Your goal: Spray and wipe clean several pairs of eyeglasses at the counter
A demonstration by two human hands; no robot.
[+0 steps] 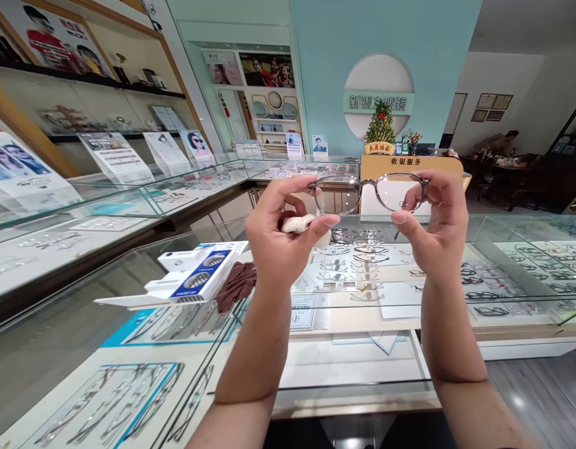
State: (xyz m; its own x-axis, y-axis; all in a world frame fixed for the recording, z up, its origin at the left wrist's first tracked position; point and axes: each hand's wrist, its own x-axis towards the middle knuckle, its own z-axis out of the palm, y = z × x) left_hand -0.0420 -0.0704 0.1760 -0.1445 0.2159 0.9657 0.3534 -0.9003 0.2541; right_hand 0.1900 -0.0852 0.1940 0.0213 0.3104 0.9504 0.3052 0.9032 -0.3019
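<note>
A pair of eyeglasses [369, 183] with a thin dark frame and clear lenses is raised above the glass counter, between my two hands. My left hand [288, 231] pinches the frame's left end, and a crumpled white cloth or tissue [297, 223] is tucked in its palm. At the other end, my right hand [437, 224] has its fingers closed around the hinge area. Part of a temple arm shows below the right thumb; the rest of the arms is hidden by the hands.
Below is a glass display counter [316, 374] with rows of eyeglasses inside. On its top, left of my arms, lie an open white-and-blue box [204, 274] and a brown cloth [239, 284]. More showcases run along the left. Farther back stand a wooden-fronted cashier desk [412, 165] and a person [498, 143].
</note>
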